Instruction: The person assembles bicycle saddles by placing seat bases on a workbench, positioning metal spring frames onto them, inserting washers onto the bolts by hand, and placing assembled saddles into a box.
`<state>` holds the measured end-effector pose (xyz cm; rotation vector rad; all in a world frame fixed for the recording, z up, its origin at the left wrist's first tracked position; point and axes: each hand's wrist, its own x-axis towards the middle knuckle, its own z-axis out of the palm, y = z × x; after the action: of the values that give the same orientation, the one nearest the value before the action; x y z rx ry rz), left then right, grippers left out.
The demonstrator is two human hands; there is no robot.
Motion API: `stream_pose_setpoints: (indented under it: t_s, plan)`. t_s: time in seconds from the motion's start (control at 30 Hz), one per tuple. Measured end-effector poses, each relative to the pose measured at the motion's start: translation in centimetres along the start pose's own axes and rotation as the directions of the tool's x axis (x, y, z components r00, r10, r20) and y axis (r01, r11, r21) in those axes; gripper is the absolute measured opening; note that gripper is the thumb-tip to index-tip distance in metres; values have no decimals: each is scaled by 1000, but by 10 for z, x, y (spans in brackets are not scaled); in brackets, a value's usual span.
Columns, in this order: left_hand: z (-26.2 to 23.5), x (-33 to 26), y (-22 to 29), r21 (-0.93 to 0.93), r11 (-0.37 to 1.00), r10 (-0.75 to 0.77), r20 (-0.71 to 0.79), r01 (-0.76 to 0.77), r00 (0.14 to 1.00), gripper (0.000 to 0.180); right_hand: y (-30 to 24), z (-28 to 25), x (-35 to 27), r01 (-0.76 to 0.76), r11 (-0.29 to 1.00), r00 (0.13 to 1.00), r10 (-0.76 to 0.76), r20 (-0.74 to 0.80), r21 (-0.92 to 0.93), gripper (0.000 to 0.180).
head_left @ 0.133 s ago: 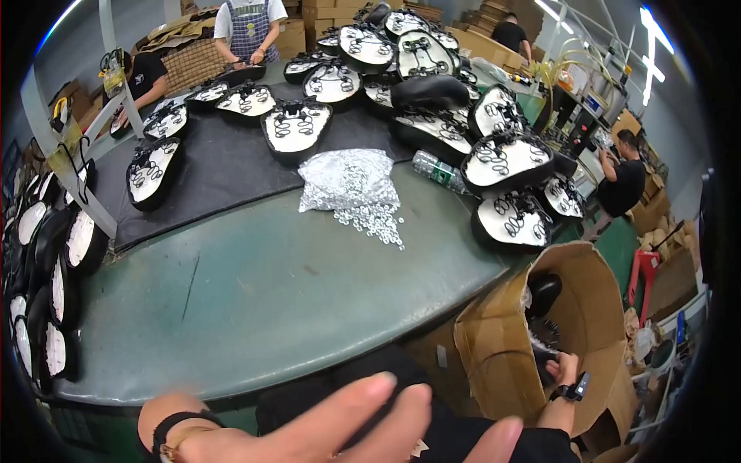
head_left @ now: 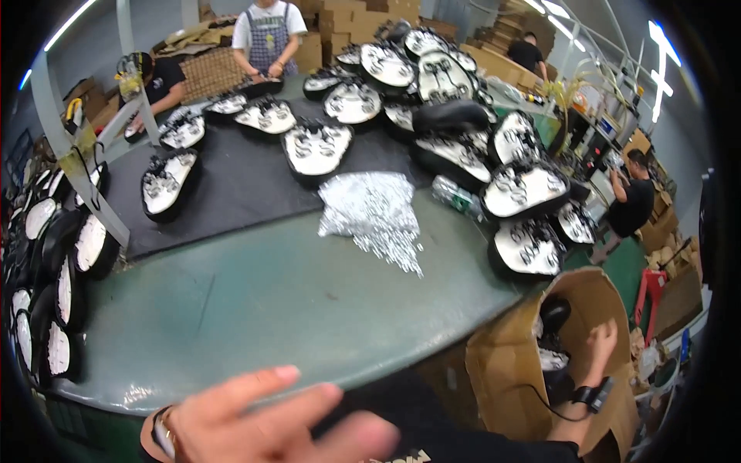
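Note:
My left hand (head_left: 262, 420) hovers at the lower edge over the near rim of the green table (head_left: 270, 309), fingers spread and holding nothing; a watch sits on its wrist. My right hand (head_left: 596, 351) reaches down into an open cardboard box (head_left: 509, 370) at the lower right, beside black and white oval parts (head_left: 552, 339) inside it. Whether those fingers hold one of the parts I cannot tell. A heap of small shiny metal pieces (head_left: 374, 216) lies in the middle of the table.
Many black oval parts with white faces (head_left: 316, 150) cover a dark mat (head_left: 239, 193) at the back and right. More stand stacked on the left (head_left: 62, 285). Other people work at the far side (head_left: 266, 38) and on the right (head_left: 633, 204). A metal post (head_left: 77, 147) leans at the left.

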<state>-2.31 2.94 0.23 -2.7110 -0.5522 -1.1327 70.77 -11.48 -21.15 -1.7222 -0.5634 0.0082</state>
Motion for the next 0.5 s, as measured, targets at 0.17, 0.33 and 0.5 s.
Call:
stream_pose_setpoints:
  t_s: [0.17, 0.33, 0.5]
  plan:
    - [53, -96, -181, 134, 860, -492, -32, 492, 870, 55, -247, 262, -64, 138, 947, 901, -242, 360, 290, 51]
    - [84, -308, -389, -275, 118, -933, -360, 954, 11, 66, -309, 527, -139, -31, 981, 422, -160, 893, 191, 64]
    - [84, -313, -478, -698, -222, -899, -124, 681, -420, 69, -270, 718, -176, -11, 990, 311, 139, 940, -143, 61]
